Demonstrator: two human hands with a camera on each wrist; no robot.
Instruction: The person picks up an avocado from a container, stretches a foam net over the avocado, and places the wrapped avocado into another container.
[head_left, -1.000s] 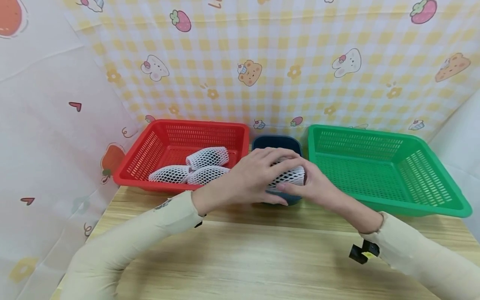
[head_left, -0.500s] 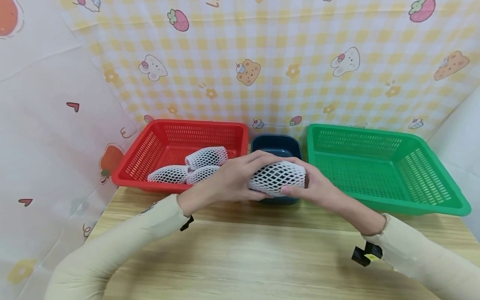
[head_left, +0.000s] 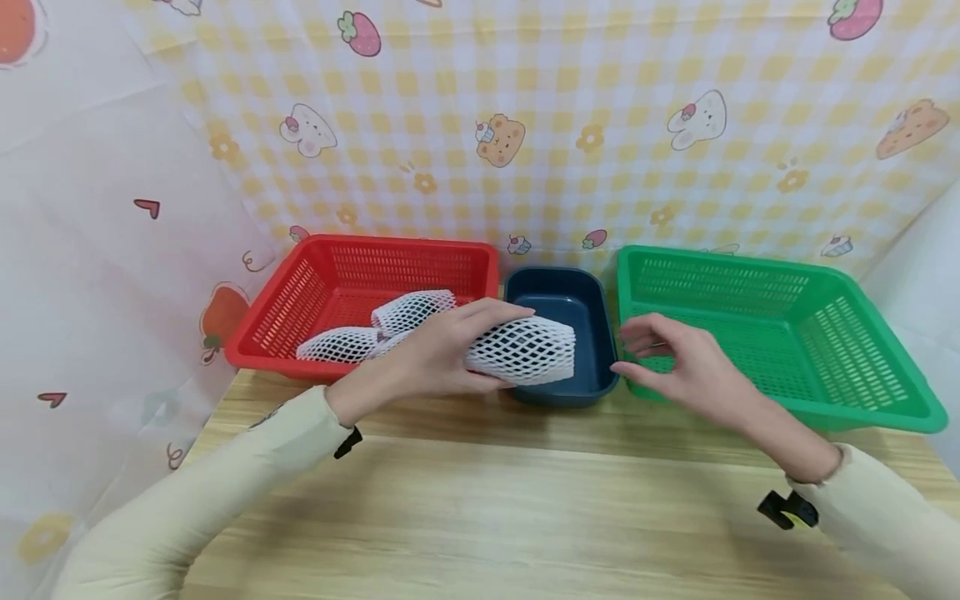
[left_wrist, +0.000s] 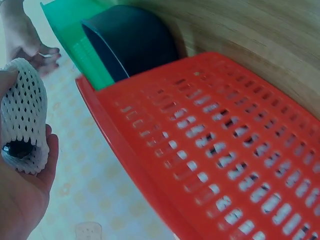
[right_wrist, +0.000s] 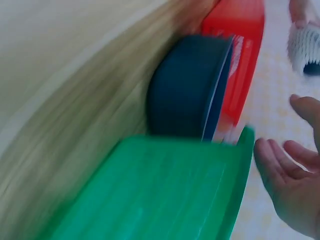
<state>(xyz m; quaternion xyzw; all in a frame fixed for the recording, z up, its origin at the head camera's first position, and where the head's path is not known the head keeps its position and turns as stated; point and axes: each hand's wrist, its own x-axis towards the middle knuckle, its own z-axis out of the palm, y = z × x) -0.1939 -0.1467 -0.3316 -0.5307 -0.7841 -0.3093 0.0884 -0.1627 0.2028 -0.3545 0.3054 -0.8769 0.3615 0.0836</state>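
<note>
My left hand point(head_left: 438, 350) grips a white foam fruit net point(head_left: 528, 352) from its left end, above the left part of a dark blue basin point(head_left: 592, 312). A dark, glossy thing shows inside the net point(left_wrist: 30, 107) in the left wrist view; its kind is not clear. My right hand point(head_left: 693, 367) is apart from the net, over the near left side of a green basket point(head_left: 720, 333), fingers loosely bent and holding nothing. In the right wrist view the right hand point(right_wrist: 295, 185) has a gap between thumb and fingers.
On the left stands a red basket point(head_left: 405, 260) with several netted dark things point(head_left: 341, 343) in it, partly behind my left hand. The basin sits between the red and green baskets on a wooden table point(head_left: 480, 517). A patterned cloth point(head_left: 450, 125) hangs behind.
My right hand has let go of the netted thing and moved right toward the green basket. My left hand has drawn the net left, uncovering more of the basin.
</note>
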